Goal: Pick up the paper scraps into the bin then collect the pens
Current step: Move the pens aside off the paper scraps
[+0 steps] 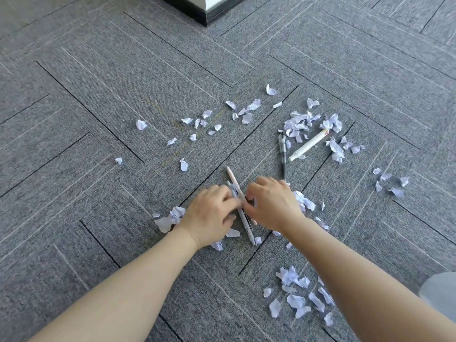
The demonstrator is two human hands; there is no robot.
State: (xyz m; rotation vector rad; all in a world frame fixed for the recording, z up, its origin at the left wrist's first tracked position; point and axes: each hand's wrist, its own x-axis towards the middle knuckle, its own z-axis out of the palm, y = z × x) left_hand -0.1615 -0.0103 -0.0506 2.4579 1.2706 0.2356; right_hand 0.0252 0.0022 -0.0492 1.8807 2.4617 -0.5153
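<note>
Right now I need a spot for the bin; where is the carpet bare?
Bare grey carpet lies far left, beyond the lone white paper scrap, and up toward the dark wall corner. Crowded: around the cream pen and both hands.

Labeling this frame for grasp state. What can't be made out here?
Head view only:
- Bin: none in frame, so its place is unknown.
- Pens between the hands: middles covered by the left hand and right hand; count and grip unclear.
- Black pen: near end runs behind the right hand.
- Scraps beside the left wrist: partly hidden by it.
- White pen: print too small to read.
- Grey shape at right edge: cut off.
</note>
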